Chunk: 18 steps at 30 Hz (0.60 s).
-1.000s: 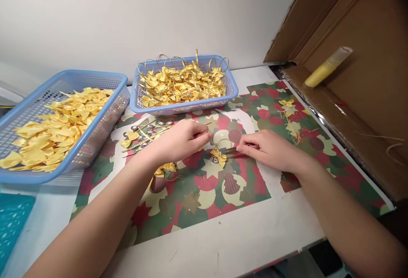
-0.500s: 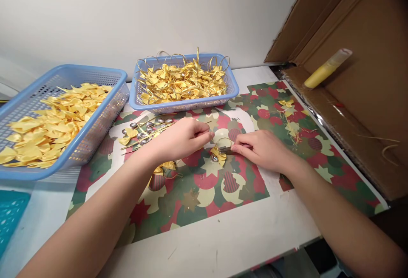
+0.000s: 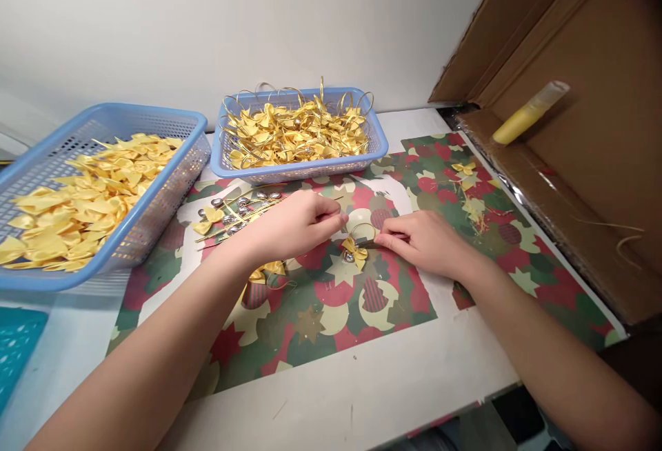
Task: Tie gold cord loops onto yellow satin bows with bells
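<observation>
My left hand (image 3: 305,227) is closed in a pinch at one side of a thin gold cord (image 3: 363,224) bent in a loop. Below the loop hangs a yellow ribbon bow (image 3: 358,256) with a small silver bell (image 3: 348,256), lying on the patterned sheet. My right hand (image 3: 424,243) is closed around a slim dark tool with a purplish handle, its tip pointing left toward the bow; its exact kind is unclear. Left of my left hand lie several silver bells (image 3: 243,207), gold cord pieces and a loose yellow bow (image 3: 208,220). More yellow bows (image 3: 267,271) lie partly under my left wrist.
A blue basket (image 3: 310,165) of bows with gold loops stands at the back. Another blue basket (image 3: 103,247) of plain bows is at left, above a teal basket (image 3: 21,347). Cardboard (image 3: 574,216) with a yellow tube (image 3: 530,114) bounds the right. Cord scraps (image 3: 476,209) lie nearby.
Hardly anything differs. Both hands keep their places beside the looped cord and bow; the view shifts very slightly.
</observation>
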{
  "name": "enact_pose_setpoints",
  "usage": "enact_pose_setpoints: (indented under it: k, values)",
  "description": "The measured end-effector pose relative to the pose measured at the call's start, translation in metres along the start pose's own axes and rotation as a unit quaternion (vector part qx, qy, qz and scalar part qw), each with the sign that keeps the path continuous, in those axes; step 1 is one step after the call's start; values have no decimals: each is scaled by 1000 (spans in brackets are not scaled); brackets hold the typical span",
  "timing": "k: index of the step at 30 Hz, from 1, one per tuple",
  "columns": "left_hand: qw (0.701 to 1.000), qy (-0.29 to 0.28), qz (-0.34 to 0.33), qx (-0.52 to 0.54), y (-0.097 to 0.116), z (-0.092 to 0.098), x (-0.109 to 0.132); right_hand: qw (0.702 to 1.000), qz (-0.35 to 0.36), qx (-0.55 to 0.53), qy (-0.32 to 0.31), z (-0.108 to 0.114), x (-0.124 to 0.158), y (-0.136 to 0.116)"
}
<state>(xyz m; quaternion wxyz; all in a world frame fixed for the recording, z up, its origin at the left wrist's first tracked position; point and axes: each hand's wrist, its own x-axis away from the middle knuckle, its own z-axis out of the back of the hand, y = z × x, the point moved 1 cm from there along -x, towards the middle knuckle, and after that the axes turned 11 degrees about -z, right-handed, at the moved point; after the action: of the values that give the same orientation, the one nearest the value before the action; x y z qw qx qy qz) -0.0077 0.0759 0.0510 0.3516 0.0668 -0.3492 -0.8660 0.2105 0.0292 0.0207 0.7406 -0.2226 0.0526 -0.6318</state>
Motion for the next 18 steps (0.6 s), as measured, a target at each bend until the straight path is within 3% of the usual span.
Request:
enact_pose_setpoints:
  k: [18]
  values:
    - [1000, 4, -2, 3, 0, 0, 1, 1000, -3, -6, 3, 0, -1, 0]
